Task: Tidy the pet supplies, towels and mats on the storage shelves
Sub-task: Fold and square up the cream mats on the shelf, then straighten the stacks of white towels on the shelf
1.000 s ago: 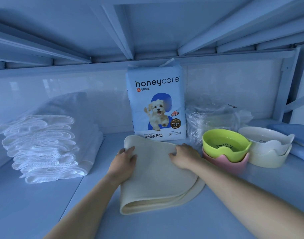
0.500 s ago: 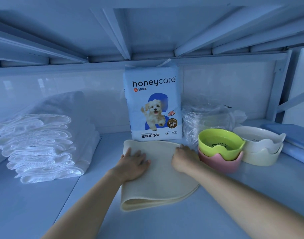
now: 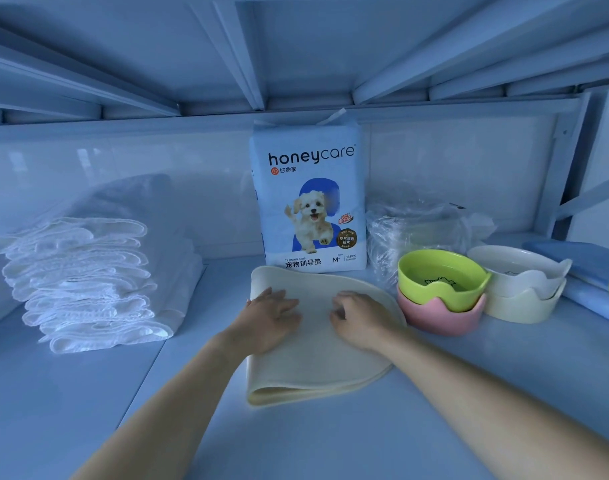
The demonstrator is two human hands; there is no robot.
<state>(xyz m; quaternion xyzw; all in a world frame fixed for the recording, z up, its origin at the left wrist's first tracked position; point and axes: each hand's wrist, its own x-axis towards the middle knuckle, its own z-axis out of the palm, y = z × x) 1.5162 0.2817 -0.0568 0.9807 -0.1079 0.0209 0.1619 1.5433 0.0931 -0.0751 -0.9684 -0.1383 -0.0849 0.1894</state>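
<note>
A cream folded mat (image 3: 313,362) lies flat on the shelf (image 3: 400,427) in front of an upright pack of honeycare training pads (image 3: 310,199). My left hand (image 3: 268,320) presses flat on the mat's left part with straight fingers. My right hand (image 3: 360,322) rests on the mat's right part, its fingers bent down onto the surface. A stack of folded white towels (image 3: 88,285) sits at the left.
A green bowl (image 3: 441,278) sits in a pink bowl (image 3: 438,317) right beside the mat, with two stacked cream bowls (image 3: 524,289) further right. A clear plastic bag (image 3: 420,226) lies behind them, blue folded fabric (image 3: 587,268) at far right. The upper shelf hangs low overhead.
Both hands have slid inward over the mat, the left one from its left edge onto the top. The mat lies flatter and a little further back.
</note>
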